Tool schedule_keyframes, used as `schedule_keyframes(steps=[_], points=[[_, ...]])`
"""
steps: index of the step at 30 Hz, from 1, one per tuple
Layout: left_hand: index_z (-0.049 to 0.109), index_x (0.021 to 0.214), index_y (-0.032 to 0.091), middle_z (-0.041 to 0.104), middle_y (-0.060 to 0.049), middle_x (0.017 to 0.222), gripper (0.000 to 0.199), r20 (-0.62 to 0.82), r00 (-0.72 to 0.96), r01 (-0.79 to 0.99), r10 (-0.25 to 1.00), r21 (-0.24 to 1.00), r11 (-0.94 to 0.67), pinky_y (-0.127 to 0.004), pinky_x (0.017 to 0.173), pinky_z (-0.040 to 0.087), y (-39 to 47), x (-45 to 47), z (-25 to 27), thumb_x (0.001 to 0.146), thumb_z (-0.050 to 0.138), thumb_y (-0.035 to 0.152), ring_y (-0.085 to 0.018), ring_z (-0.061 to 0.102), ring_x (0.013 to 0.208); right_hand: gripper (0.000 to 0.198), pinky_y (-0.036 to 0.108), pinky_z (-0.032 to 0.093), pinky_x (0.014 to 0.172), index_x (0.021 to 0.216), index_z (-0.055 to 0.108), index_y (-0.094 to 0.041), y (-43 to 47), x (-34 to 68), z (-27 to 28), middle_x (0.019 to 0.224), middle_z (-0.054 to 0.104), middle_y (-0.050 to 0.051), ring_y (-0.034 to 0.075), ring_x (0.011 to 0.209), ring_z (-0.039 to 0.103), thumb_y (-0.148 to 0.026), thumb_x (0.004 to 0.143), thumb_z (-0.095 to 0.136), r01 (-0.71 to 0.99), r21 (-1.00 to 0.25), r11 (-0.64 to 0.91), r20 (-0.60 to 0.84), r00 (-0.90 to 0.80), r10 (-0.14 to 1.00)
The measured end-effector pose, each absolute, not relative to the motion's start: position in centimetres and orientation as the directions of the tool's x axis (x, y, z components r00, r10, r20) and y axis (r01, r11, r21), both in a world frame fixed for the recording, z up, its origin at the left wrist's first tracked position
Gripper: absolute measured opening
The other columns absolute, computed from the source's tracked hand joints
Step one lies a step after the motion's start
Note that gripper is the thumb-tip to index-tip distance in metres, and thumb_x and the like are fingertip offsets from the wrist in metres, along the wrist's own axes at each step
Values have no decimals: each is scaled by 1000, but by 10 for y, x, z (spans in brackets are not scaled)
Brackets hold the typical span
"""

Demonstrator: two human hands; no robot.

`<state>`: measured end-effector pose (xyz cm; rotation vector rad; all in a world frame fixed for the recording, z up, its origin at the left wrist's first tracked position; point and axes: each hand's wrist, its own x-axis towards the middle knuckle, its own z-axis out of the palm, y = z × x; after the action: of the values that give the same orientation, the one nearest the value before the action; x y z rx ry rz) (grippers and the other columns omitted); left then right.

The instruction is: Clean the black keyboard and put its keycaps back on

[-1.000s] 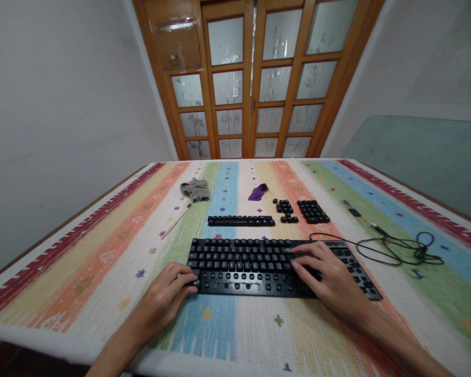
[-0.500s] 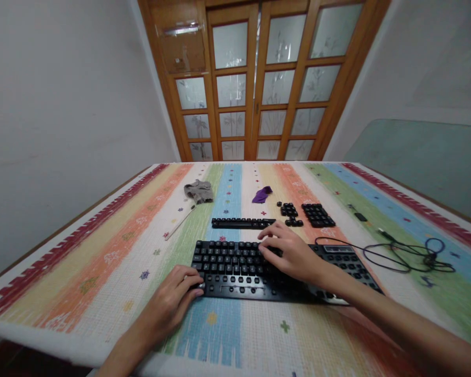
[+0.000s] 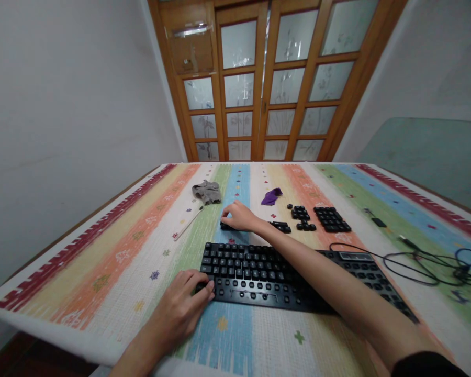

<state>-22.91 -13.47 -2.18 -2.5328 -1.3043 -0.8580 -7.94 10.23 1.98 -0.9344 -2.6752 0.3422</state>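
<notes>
A black keyboard [image 3: 243, 272] lies across the near part of the table. Its upper rows carry keycaps, while the lower rows and the number pad show bare key sockets. At its lower left corner my left hand [image 3: 184, 303] is closed, thumb and fingers gripping the edge. My right hand [image 3: 237, 215] reaches over the keyboard to the left end of a row of loose black keycaps [image 3: 280, 226]. Its fingers are pinched on a keycap there, mostly hidden beneath the hand. The right forearm covers part of the keyboard.
A grey cloth [image 3: 207, 191], a white-handled brush [image 3: 188, 224] and a purple cloth [image 3: 272, 196] lie farther back. Loose keycap groups [image 3: 332, 219] sit behind the keyboard's right half. The coiled cable [image 3: 427, 267] and a small black object [image 3: 379, 222] are at right.
My right hand has moved from the keyboard's upper keys back and left to the loose keycap row. My left hand stays at the keyboard's corner. The view has shifted slightly.
</notes>
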Motion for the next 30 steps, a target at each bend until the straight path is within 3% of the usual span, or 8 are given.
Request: schedule_keyframes(steps=[8,14,19,24,30], points=[[63,107,14,61,-11,100,14,579,430,792,693,127,-598,-40,80,51,-135,-228,-20,99,51,12,-24,54,96,16,29,46,80,85,79,-16,114,-99,13,92,78,10,24,91,67,-11,80,65,617,-340,710,113,-722,682],[64,107,15,62,-11,103,15,573,419,790,704,151,-594,-40,81,51,-136,-231,-23,100,51,13,-24,55,98,14,27,46,81,89,77,-13,106,-101,24,95,77,10,21,91,68,-11,81,66,571,-396,719,184,-718,671],[66,110,16,62,-12,105,18,573,414,777,707,182,-602,-40,84,52,-137,-233,-24,101,50,18,-25,57,100,10,26,45,83,93,73,-15,68,-84,37,94,76,5,16,89,66,-17,85,68,445,-454,771,287,-747,600],[69,109,18,63,-11,106,19,613,362,800,703,183,-572,-40,86,53,-139,-232,-23,98,53,16,-24,60,100,6,26,47,75,90,70,-15,10,-48,26,85,72,4,15,77,64,-17,85,70,152,-568,809,447,-768,458],[69,114,19,64,-11,110,22,638,333,824,694,161,-544,-42,88,53,-139,-229,-23,96,56,15,-25,59,104,6,29,49,77,94,66,-16,-30,-25,2,87,70,5,17,82,63,-17,88,66,120,-506,854,479,-784,394]])
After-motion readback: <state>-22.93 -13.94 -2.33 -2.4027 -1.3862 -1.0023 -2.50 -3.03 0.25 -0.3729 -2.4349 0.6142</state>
